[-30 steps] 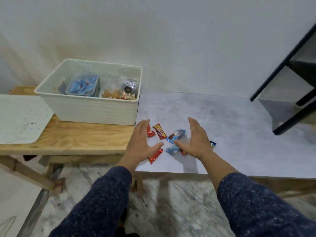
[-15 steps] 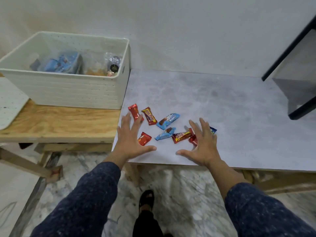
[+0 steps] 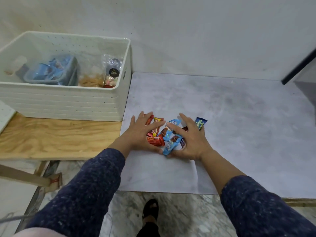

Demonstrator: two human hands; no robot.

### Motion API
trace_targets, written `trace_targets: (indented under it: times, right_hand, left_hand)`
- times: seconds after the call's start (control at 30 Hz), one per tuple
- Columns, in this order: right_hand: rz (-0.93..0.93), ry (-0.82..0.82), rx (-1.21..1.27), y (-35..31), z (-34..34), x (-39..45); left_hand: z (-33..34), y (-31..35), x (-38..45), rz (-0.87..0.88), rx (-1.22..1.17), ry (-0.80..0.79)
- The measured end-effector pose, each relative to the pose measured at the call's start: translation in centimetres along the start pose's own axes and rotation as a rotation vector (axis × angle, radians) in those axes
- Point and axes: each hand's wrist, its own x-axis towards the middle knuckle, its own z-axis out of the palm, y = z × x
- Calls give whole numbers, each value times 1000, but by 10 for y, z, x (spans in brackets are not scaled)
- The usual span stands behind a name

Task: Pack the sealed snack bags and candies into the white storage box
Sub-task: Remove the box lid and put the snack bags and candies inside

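Both hands cup a heap of candies [image 3: 166,135] on the grey tabletop [image 3: 230,117], the left hand [image 3: 140,132] pressing in from one side and the right hand [image 3: 190,141] from the other, fingers spread over the wrappers. A blue candy [image 3: 201,123] sticks out past the right fingers. The white box [image 3: 68,101] stands just left on a wooden bench [image 3: 51,137], holding snack bags [image 3: 100,72].

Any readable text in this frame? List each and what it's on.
"alpe": partial, white letters on the dark blue candy wrapper by the right hand; the rest is hidden.
Round black label on the clear bag in the white storage box: print too small to read.
Red, yellow and light blue candy wrappers: lettering crumpled or covered, unreadable.
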Motion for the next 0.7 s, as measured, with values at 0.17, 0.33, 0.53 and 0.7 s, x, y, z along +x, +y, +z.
trace_targets:
  times: [0.17,0.33,0.53,0.7]
  right_hand:
    - [-5,42,-44,-11,6,21]
    - [-37,276,-22,-23,18,28]
    - [71,330,-35,-30,24,23]
    - [130,342,65,-37,24,10]
  left_hand:
    - [1,-9,10,154,-92,217]
    - [10,-16,10,183,-148,345]
    - [16,-8,-3,151,-107,453]
    - [21,0,-20,78,-120,473]
